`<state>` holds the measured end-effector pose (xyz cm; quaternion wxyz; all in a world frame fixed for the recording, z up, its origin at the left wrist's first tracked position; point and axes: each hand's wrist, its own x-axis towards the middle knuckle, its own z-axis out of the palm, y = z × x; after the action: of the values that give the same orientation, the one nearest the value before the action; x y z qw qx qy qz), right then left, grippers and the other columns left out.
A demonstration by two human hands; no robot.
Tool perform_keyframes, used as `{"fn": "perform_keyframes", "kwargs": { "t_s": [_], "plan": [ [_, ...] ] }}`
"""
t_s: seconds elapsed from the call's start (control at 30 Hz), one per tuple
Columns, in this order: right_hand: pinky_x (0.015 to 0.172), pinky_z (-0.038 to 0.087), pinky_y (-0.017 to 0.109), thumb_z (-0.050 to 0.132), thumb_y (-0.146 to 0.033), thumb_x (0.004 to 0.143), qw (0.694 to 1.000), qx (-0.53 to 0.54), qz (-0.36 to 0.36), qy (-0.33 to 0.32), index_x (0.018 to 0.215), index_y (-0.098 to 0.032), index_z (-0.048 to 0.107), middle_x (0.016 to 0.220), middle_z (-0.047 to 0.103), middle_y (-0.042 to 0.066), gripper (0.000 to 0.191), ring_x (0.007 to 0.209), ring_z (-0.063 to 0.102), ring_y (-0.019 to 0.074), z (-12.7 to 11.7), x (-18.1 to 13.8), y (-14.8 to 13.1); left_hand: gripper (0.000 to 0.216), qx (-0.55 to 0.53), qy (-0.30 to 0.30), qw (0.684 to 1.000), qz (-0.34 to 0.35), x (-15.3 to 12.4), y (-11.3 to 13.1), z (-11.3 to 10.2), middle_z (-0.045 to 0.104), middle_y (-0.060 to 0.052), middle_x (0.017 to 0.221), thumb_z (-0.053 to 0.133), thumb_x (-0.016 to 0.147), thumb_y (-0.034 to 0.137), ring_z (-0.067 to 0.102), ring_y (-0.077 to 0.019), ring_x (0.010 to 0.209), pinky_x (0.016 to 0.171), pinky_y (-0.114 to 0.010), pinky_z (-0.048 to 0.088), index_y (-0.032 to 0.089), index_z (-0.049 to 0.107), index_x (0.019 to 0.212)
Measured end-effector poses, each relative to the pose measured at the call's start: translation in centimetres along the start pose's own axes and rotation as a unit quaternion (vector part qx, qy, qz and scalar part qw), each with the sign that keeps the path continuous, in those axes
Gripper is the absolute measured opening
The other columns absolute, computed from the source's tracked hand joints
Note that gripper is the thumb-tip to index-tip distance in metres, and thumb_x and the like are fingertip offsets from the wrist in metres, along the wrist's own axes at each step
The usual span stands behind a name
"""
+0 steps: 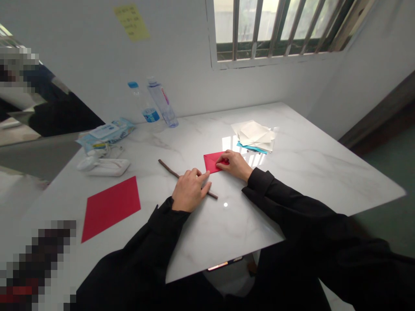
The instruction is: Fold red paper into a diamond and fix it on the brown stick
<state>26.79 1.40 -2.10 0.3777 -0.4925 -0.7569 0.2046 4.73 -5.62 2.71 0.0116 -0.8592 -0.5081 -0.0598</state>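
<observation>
Pressing folded red paper [211, 161] at tabletop [308, 172] centre: right hand [235, 164] fingers flat on it, left hand [189, 191] curled, forefinger pinning corner. Likely light, flimsy; pinch edges.

You have a red folded paper [211, 161] on a white table [308, 172] veined with faint grey. The bigger sheet [110, 207] is red too, the stick [167, 167] brown, the paper stack [254, 133] cream over teal, your sleeves [285, 203] black.

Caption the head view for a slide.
Right hand presses folded red paper, left hand beside it over a stick.
</observation>
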Motion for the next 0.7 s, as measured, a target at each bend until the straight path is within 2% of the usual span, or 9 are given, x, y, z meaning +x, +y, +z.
{"fn": "perform_keyframes", "kwargs": {
  "t_s": [0.17,0.3,0.53,0.7],
  "plan": [
    [0.079,0.046,0.027,0.079,-0.019,0.086,1.0,-0.002,-0.002,0.002,0.089,-0.019,0.081,0.09,0.065,0.002,0.004,0.078,0.059,0.0131,0.0,0.0,0.0,0.039,-0.018,0.011,1.0,0.004,0.0,-0.2,0.4,0.066,-0.01,0.108,0.059,0.099,0.036,0.06,-0.0266,0.098,0.09,-0.038,0.047,0.024,0.069,0.135],
    [0.079,0.047,0.027,0.079,-0.019,0.086,1.0,-0.003,-0.003,0.0,0.089,-0.019,0.081,0.091,0.066,0.003,0.004,0.079,0.059,0.0133,0.0,0.0,0.1,0.04,-0.091,0.021,0.995,-0.017,0.5,-1.1,0.8,0.066,-0.008,0.1,0.062,0.096,0.037,0.062,-0.0248,0.092,0.089,-0.037,0.048,0.021,0.069,0.132],
    [0.08,0.048,0.027,0.079,-0.018,0.085,1.0,0.002,0.008,-0.004,0.088,-0.019,0.081,0.092,0.067,0.003,0.004,0.079,0.06,0.0137,0.0,-0.1,-0.1,0.02,-0.178,0.059,0.981,-0.046,1.2,-2.1,1.5,0.065,-0.003,0.088,0.063,0.093,0.034,0.061,-0.0197,0.08,0.077,-0.032,0.046,0.024,0.076,0.104],
    [0.078,0.047,0.027,0.079,-0.017,0.085,1.0,0.001,0.0,-0.002,0.087,-0.019,0.081,0.09,0.066,0.003,0.004,0.078,0.059,0.0134,0.0,0.0,0.0,0.023,-0.176,0.072,0.98,-0.053,1.3,-1.8,1.5,0.067,-0.003,0.092,0.063,0.093,0.035,0.062,-0.0181,0.077,0.075,-0.031,0.046,0.026,0.078,0.109]
  ]
}}
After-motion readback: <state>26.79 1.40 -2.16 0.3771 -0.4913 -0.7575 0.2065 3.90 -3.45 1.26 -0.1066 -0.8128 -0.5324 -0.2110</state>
